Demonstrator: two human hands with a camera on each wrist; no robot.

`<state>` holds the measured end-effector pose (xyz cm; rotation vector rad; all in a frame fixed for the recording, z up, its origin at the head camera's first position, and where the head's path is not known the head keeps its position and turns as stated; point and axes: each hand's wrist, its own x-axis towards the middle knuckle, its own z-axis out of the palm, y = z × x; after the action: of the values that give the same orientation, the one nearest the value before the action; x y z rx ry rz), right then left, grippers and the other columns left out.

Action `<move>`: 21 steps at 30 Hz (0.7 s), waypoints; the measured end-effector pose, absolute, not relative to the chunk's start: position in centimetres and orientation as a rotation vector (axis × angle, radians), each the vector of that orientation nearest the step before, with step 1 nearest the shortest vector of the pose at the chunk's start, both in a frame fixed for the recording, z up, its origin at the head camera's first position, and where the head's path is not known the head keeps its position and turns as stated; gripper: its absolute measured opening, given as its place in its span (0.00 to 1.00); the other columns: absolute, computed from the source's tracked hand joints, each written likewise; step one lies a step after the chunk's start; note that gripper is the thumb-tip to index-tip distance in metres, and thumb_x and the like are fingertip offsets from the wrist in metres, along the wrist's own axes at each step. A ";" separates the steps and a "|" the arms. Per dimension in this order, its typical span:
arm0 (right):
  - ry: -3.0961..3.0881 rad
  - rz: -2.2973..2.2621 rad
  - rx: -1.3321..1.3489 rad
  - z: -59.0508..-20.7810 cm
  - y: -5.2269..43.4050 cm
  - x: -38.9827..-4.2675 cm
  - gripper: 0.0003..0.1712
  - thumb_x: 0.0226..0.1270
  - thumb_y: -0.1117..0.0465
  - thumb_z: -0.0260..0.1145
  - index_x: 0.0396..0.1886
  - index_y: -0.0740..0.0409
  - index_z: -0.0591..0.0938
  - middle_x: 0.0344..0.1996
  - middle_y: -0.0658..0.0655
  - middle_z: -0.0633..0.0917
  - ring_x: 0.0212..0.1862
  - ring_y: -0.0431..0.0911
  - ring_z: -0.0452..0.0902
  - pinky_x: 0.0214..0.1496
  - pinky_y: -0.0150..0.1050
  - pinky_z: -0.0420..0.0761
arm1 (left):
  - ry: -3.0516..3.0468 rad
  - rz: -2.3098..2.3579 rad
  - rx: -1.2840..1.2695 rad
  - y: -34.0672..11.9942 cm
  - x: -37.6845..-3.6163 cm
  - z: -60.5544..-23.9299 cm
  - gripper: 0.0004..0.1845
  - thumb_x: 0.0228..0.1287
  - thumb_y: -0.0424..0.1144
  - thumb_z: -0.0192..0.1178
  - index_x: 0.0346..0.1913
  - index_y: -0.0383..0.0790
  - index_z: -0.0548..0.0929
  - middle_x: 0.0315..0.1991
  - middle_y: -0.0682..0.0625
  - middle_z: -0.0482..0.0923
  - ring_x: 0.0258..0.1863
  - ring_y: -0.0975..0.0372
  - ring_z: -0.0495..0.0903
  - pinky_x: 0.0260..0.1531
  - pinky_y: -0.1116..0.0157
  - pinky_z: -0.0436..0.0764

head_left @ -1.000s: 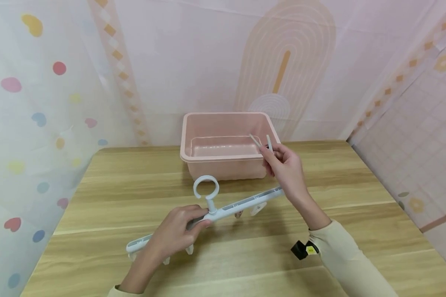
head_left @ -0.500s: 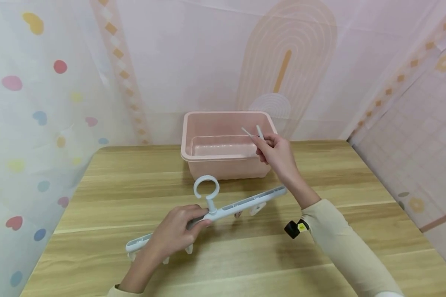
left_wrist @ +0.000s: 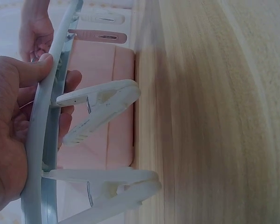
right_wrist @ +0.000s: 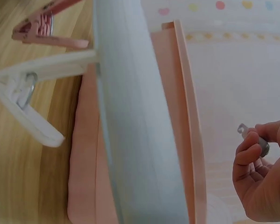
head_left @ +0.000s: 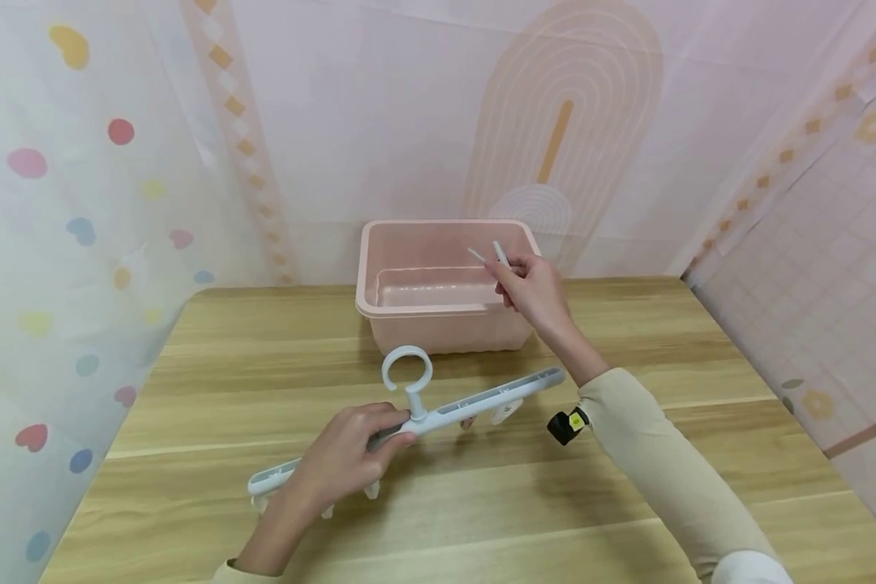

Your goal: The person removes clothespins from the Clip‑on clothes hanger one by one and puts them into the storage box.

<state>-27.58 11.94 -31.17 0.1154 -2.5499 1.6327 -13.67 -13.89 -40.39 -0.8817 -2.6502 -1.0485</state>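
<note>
A white clothespin [head_left: 491,253] is pinched in the right hand [head_left: 531,288] above the pink plastic bin [head_left: 442,316], while the white clip hanger [head_left: 438,412] is gripped at its middle by the left hand [head_left: 346,461] over the wooden table [head_left: 190,381]. The step in hand is judged to be dropping a detached clip into the bin, so a release over the opening is called for next. The bin's floor is partly hidden, and the clip's lower end is covered by the fingers.
</note>
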 end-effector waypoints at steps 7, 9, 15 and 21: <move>-2.595 1.379 0.178 -31.1 11.5 -28.5 0.18 0.69 0.47 0.66 0.29 0.57 0.81 0.14 0.49 0.79 0.18 0.39 0.73 0.20 0.29 0.65 | -2.657 -1.047 -0.881 -14.0 -13.6 -40.5 0.07 0.65 0.38 0.67 0.43 0.41 0.88 0.29 0.59 0.80 0.25 0.75 0.68 0.26 0.75 0.71; -2.606 1.324 0.208 -31.2 11.5 -28.7 0.19 0.70 0.46 0.66 0.29 0.57 0.81 0.16 0.54 0.80 0.18 0.40 0.74 0.20 0.29 0.65 | -2.661 -1.037 -0.874 -14.0 -13.7 -40.5 0.06 0.65 0.38 0.67 0.42 0.42 0.88 0.29 0.59 0.79 0.25 0.75 0.68 0.26 0.75 0.71; -2.640 1.221 0.235 -31.5 11.4 -29.2 0.22 0.70 0.45 0.65 0.29 0.60 0.83 0.21 0.62 0.84 0.22 0.46 0.80 0.21 0.31 0.68 | -2.671 -1.023 -0.858 -14.0 -13.7 -40.7 0.06 0.64 0.38 0.68 0.42 0.42 0.88 0.29 0.60 0.79 0.25 0.75 0.68 0.26 0.75 0.71; -2.680 1.236 0.200 -31.6 11.2 -30.4 0.22 0.71 0.45 0.63 0.27 0.58 0.83 0.16 0.52 0.82 0.20 0.39 0.78 0.22 0.30 0.70 | -2.684 -1.024 -0.855 -13.9 -13.7 -40.8 0.06 0.64 0.38 0.68 0.41 0.43 0.88 0.28 0.60 0.79 0.24 0.75 0.67 0.26 0.75 0.70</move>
<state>-30.37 11.16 -31.64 0.1999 -2.6800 1.2363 -13.74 -13.91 -40.80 -0.8549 -2.6840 -1.0238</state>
